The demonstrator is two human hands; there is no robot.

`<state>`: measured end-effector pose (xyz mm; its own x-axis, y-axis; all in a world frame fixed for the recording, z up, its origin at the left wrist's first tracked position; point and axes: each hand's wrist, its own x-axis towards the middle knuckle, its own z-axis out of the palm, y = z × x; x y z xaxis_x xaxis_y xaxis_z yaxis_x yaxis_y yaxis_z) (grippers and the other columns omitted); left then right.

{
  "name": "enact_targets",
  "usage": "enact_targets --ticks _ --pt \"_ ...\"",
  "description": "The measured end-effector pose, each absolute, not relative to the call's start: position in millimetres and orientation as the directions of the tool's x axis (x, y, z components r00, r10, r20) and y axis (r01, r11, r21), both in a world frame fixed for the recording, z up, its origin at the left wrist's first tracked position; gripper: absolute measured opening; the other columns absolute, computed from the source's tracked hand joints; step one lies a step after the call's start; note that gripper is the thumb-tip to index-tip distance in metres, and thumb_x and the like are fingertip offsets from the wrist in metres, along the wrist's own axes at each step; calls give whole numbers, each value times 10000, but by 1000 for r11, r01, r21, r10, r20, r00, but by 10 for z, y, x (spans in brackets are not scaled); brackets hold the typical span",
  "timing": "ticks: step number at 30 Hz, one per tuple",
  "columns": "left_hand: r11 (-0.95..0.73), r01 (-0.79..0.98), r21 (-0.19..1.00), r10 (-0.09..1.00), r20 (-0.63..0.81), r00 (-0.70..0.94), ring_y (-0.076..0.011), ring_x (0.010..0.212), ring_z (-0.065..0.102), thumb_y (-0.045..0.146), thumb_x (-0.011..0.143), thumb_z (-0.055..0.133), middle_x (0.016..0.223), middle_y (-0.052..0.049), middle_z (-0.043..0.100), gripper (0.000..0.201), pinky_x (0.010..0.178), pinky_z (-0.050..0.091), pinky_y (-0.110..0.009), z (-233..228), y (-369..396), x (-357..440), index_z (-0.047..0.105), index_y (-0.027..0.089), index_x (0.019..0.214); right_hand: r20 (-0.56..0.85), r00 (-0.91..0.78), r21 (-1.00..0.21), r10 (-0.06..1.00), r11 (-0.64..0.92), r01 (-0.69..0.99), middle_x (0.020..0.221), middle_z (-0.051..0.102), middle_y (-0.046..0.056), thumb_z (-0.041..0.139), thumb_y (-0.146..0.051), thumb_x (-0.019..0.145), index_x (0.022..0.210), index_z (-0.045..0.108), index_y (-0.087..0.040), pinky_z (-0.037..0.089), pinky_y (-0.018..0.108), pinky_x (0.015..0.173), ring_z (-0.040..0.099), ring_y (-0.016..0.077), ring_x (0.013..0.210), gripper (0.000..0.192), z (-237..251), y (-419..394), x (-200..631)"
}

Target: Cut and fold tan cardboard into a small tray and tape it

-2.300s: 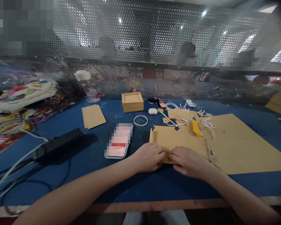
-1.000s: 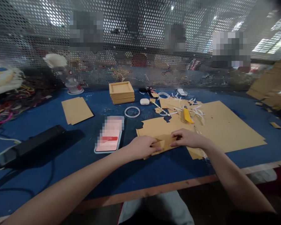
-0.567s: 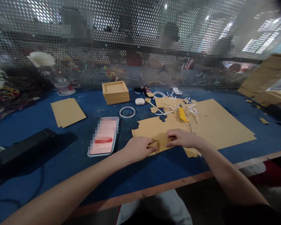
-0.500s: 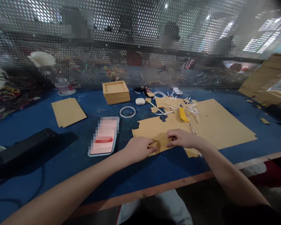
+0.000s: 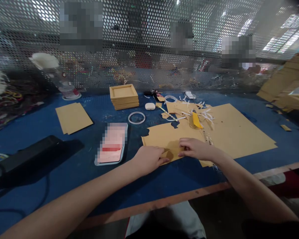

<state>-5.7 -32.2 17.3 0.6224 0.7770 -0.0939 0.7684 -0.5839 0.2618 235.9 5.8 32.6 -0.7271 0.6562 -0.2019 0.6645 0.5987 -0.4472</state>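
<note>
The person's left hand (image 5: pixel 149 158) bends over the near edge of a brown sheet (image 5: pixel 161 134), its thumb and fingers a little apart; I can't tell from here whether it pinches the edge or only presses on it. The right hand (image 5: pixel 195 148) sits just across from it, fingers curled and thumb close to them, the tips down at the same sheet, and I can't make out whether any of it is nipped between them. The sheet lies on the blue counter (image 5: pixel 139 196), between the two hands and reaching away beyond them. Just beyond the right hand I see a yellow object (image 5: pixel 196 120) beside some white strips (image 5: pixel 208 116), and to that hand's right a larger brown panel (image 5: pixel 239 132) spreads out. A phone (image 5: pixel 112 146) lies near the left hand, on its left; farther beyond that hand are a clear ring (image 5: pixel 136 123) and a stack of wooden frames (image 5: pixel 124 102).
</note>
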Motion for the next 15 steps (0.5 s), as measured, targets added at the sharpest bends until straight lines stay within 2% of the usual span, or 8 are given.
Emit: enact_targets --ticks 7,10,12,13,15 --pt "-578 772 264 775 -117 621 -232 845 669 519 933 430 925 -43 707 376 631 472 -278 178 -307 -55 628 200 901 -198 -723 -384 662 626 678 859 539 34 502 -433 932 757 496 -197 404 284 690 534 176 784 294 372 1 2343" --pt "-577 766 283 790 -43 612 -224 896 647 534 906 488 1011 -46 671 390 662 487 -283 156 -300 -75 604 218 1103 -203 -699 -358 686 612 705 875 565 43 509 -421 929 784 522 -197 411 290 686 549 183 787 268 374 -23 2350" --pt "-643 714 277 752 54 657 -217 988 608 508 906 513 1133 -46 612 447 726 496 -293 134 -284 -92 508 280 1290 -201 -675 -362 710 587 724 898 591 48 522 -405 921 843 551 -198 422 298 706 564 192 812 223 369 -45 2353" --pt "-691 675 260 713 94 694 -216 1037 582 485 919 507 1196 -42 573 437 766 495 -303 121 -272 -99 480 329 1325 -195 -663 -375 723 569 731 925 606 51 532 -393 915 895 565 -200 429 302 726 573 198 838 196 366 -57 2351" --pt "-775 593 221 626 131 769 -215 1104 534 442 952 462 1278 -25 511 343 838 481 -326 96 -245 -110 523 399 1287 -174 -643 -414 746 537 735 1009 626 59 555 -374 900 1020 577 -210 439 308 774 583 209 913 204 360 -83 2337"
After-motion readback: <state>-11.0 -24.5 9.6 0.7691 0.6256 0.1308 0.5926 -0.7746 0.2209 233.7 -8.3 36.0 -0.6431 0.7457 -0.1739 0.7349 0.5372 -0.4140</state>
